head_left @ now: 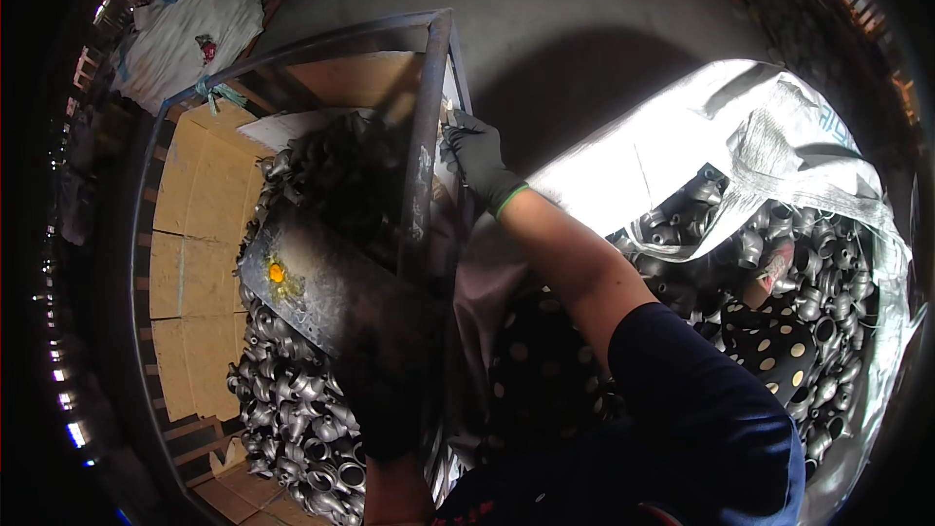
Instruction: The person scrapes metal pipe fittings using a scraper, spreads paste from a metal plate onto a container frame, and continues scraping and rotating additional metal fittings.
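Note:
My right hand (477,154), in a grey glove with a green cuff, reaches to the outer side of the crate's upright metal bar (421,166). Its fingers are bent together beside the bar, near a small pale bit; what they grip, if anything, is not clear. Low in the crate, my left hand (385,414) wears a dark glove and lies in deep shadow, its fingers hidden. Just beyond it, a flat grey metal plate (302,278) with a yellow-orange spot rests on a heap of grey metal pipe fittings (292,399).
The metal-framed crate is lined with cardboard (195,273). At right, a large white woven sack (623,151) stands open, holding more fittings (828,282) and a reddish object with a tan end (774,273). Black polka-dot cloth (545,360) shows below my arm. Pale covered stacks (190,24) stand far left.

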`<control>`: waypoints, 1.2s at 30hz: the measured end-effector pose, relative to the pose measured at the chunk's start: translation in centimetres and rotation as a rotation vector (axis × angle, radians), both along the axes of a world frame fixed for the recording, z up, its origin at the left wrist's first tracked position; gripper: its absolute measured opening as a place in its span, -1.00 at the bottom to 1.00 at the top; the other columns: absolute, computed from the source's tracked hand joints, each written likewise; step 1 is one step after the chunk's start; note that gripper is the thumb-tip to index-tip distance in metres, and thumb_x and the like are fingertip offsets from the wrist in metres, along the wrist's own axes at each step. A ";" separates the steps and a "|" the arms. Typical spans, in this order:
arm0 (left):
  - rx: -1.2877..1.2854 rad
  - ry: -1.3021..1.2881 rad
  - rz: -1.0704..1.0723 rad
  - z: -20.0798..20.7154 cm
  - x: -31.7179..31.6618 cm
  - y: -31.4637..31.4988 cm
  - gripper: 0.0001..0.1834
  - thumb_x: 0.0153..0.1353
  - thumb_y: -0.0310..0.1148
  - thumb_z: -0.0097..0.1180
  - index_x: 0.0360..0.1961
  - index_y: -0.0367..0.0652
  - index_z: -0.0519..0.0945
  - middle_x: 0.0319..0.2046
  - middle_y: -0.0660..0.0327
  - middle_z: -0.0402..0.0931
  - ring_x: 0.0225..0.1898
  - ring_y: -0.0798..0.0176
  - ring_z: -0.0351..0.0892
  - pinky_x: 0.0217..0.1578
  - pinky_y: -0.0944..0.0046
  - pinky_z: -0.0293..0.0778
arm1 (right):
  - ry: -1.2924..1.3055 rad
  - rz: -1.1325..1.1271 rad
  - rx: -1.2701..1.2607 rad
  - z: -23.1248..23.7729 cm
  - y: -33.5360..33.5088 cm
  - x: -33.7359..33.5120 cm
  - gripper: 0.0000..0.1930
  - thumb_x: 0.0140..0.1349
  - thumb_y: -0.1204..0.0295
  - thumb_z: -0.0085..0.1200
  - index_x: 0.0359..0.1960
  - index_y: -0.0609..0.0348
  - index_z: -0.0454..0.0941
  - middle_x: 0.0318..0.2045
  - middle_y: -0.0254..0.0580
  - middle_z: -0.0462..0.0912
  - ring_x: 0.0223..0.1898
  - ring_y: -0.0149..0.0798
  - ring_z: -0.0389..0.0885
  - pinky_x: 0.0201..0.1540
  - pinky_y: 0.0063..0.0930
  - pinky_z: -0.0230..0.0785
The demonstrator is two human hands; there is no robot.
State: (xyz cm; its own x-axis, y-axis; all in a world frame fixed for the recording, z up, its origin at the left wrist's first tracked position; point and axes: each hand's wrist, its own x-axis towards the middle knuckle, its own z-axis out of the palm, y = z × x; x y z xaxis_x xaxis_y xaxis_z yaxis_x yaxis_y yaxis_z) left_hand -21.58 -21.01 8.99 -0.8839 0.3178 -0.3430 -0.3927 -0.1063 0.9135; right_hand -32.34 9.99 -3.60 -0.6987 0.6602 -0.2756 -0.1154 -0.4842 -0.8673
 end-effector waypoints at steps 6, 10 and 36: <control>-0.769 0.624 -0.251 -1.3 0.5 -1.8 -0.64 0.37 -0.51 0.05 0.15 -0.35 0.41 0.08 0.02 0.46 0.14 0.17 0.45 0.15 0.23 0.44 | -0.058 0.039 0.248 0.1 -0.6 -0.1 -0.66 0.34 0.62 0.02 0.14 0.26 0.55 -0.42 -0.41 0.58 -0.48 -0.59 0.43 -0.43 -0.64 0.35; -0.215 0.275 -0.092 -2.3 0.0 -1.7 -0.72 0.34 -0.47 0.01 0.02 -0.33 0.54 -0.07 0.09 0.58 -0.05 0.23 0.57 0.00 0.23 0.54 | -0.121 -0.057 0.435 -1.7 0.2 -1.5 -0.63 0.31 0.54 0.05 0.16 0.27 0.55 -0.38 -0.36 0.64 -0.46 -0.47 0.52 -0.41 -0.54 0.39; -0.311 0.460 -0.143 0.5 -0.2 0.4 -0.75 0.39 -0.48 -0.05 0.00 -0.35 0.55 -0.08 0.16 0.59 -0.08 0.36 0.57 -0.04 0.30 0.54 | 0.008 0.063 0.068 2.2 0.8 0.1 -0.82 0.35 0.45 0.04 -0.10 0.14 0.65 -0.62 -0.42 0.53 -0.73 -0.58 0.28 -0.71 -0.63 0.09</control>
